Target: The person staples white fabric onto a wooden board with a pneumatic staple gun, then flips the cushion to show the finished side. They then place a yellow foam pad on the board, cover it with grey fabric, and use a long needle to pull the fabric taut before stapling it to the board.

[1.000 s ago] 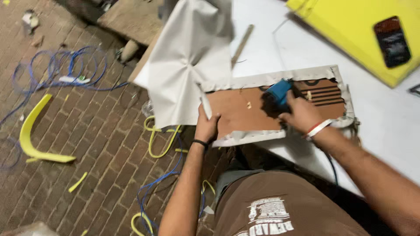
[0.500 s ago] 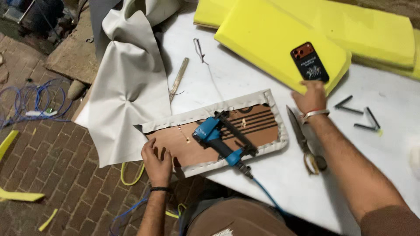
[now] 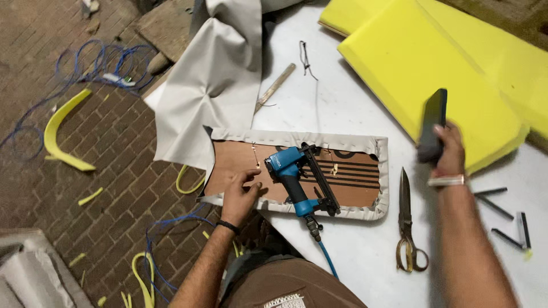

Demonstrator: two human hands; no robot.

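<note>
- Far out to the left of the left hand, a curved yellow foam offcut and loops of blue hose lay on the brick floor.
- Up and to the left of the same hand, a loose fold of pale grey upholstery fabric hung over the edge of the white counter.
- The left hand rested on the near left end of the flat brown wooden panel with a grey fabric border; its grip was released, fingers spread flat and grasping nothing.
- Just right of that hand, a blue pneumatic staple gun lay on the panel, apart from the fingers, its hose running toward the body.
- Between the two hands, near the right forearm, a pair of dark metal scissors lay on the counter beside the panel's right end.
- The right hand was raised off the counter, its grip clenched around a dark slim phone held upright.
- Behind that hand lay thick yellow foam slabs; to its right, strips of dark staples lay on the counter.
</note>
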